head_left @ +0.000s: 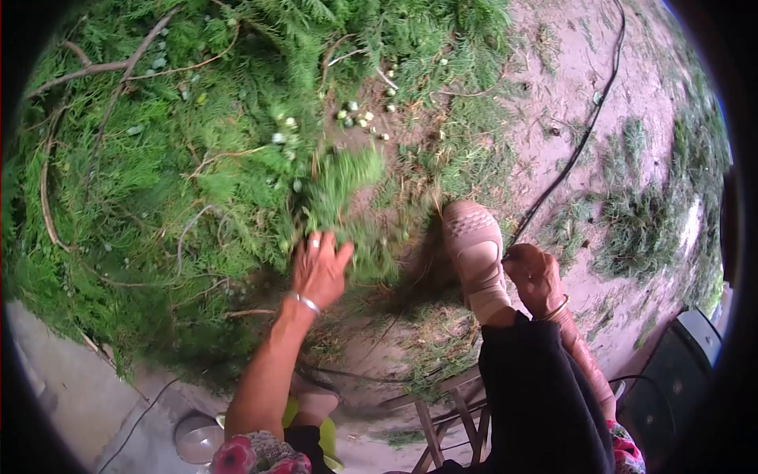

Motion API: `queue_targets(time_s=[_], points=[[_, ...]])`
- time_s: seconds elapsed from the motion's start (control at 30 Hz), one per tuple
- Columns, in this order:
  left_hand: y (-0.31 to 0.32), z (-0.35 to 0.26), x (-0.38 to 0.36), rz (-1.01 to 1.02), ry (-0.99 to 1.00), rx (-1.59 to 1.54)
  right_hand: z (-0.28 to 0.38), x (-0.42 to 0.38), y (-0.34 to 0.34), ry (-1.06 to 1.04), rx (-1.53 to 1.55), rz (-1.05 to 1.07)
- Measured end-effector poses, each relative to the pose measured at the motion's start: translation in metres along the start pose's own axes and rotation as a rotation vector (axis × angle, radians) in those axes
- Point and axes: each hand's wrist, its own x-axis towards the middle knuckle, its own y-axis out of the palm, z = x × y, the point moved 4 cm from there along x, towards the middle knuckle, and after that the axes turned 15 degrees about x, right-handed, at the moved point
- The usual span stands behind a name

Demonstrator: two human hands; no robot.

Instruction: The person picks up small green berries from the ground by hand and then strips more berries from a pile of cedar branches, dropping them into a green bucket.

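Note:
My left hand, with a ring and a silver bracelet, reaches into green conifer sprigs left of centre. Its fingertips are partly buried in the foliage, which is blurred there, so its hold is unclear. My right hand, with a gold-coloured bangle, is closed beside the beige shoe on my foot. What its curled fingers hold, if anything, is too small to make out. Small pale green cones lie on the ground above my left hand.
Cut branches and foliage cover the left side. A black cable crosses the ground on the right. Near my legs are a wooden stool and a metal bowl. A dark box-like object stands at lower right.

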Motion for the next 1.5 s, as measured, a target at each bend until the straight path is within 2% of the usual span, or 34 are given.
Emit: queue_targets(time_s=[0.03,0.1,0.13,0.2,0.23,0.27,0.3,0.33,0.37,0.43,0.5,0.53,0.57,0.63,0.7,0.77,0.87,0.93,1.0,1.07,1.1,1.17,1.2,1.23,1.27,1.37,1.43,1.5], points=[[0.007,-0.003,-0.022,0.140,-0.027,-0.069,-0.004,0.000,0.001,-0.008,0.031,-0.004],[0.001,-0.008,-0.054,0.185,0.010,-0.026,-0.007,0.002,0.003,-0.036,0.048,-0.010],[-0.007,-0.011,-0.065,0.273,0.076,-0.035,-0.004,0.002,0.003,-0.031,0.061,-0.017],[-0.038,-0.010,-0.063,0.426,0.186,-0.034,0.004,0.006,0.000,-0.023,0.042,-0.016],[-0.065,-0.004,-0.038,0.570,0.180,-0.104,0.004,0.007,0.000,-0.046,0.111,-0.032],[-0.079,0.010,-0.016,0.432,0.127,-0.196,0.007,0.008,-0.001,-0.060,0.099,-0.025],[-0.097,0.021,0.016,0.346,0.050,-0.028,0.012,0.009,-0.003,-0.076,0.085,-0.021],[-0.116,0.032,0.047,0.238,-0.107,-0.073,0.014,0.010,-0.004,-0.077,0.079,-0.026],[-0.114,0.042,0.074,-0.262,-0.063,0.127,0.017,0.010,-0.004,-0.080,0.082,-0.033],[-0.104,0.064,0.127,-0.315,-0.119,0.070,0.016,0.010,-0.002,-0.079,0.080,-0.041],[-0.054,0.092,0.159,-0.223,-0.216,-0.123,0.012,0.010,0.002,-0.085,0.086,-0.024],[-0.053,0.084,0.155,-0.153,-0.288,-0.078,0.012,0.009,0.003,-0.065,0.071,-0.008],[-0.046,0.083,0.149,-0.129,-0.267,-0.322,0.011,0.008,0.002,-0.060,0.070,-0.009],[-0.032,0.061,0.118,-0.228,-0.234,-0.276,0.007,0.007,0.005,-0.034,0.140,-0.022],[-0.013,0.043,0.068,-0.145,-0.378,-0.480,0.007,0.007,0.003,-0.023,0.119,-0.014],[0.001,0.025,0.016,0.138,-0.527,-0.512,0.005,0.008,0.005,0.002,0.087,0.013],[0.025,0.004,-0.066,0.234,-0.502,-0.510,0.006,0.010,0.007,0.001,0.156,0.013],[0.014,-0.002,-0.083,0.252,-0.500,-0.501,0.009,0.011,0.004,0.013,0.171,0.007],[-0.034,-0.009,-0.075,0.377,-0.176,-0.044,0.009,0.013,0.004,0.012,0.188,-0.009],[-0.055,0.009,-0.043,0.351,-0.196,-0.228,0.009,0.014,0.004,-0.018,0.169,-0.007],[-0.072,0.020,-0.017,0.194,-0.129,-0.038,0.011,0.014,0.005,-0.029,0.166,-0.007],[-0.081,0.051,0.040,-0.011,-0.230,0.053,0.014,0.015,0.008,-0.033,0.139,0.003],[-0.079,0.066,0.068,-0.102,-0.191,0.103,0.015,0.013,0.009,-0.030,0.113,0.006],[-0.078,0.074,0.093,-0.143,-0.252,0.061,0.018,0.011,0.011,-0.029,0.104,0.004],[-0.079,0.078,0.110,-0.076,-0.333,0.038,0.022,0.010,0.015,-0.017,0.095,0.027],[-0.041,0.090,0.106,-0.168,-0.422,0.011,0.016,0.009,0.015,-0.015,0.088,0.038],[-0.013,0.072,0.070,-0.101,-0.369,-0.083,0.014,0.008,0.013,-0.001,0.104,0.021],[-0.002,0.046,0.027,0.067,-0.284,0.107,0.011,0.008,0.010,0.002,0.121,0.019]])
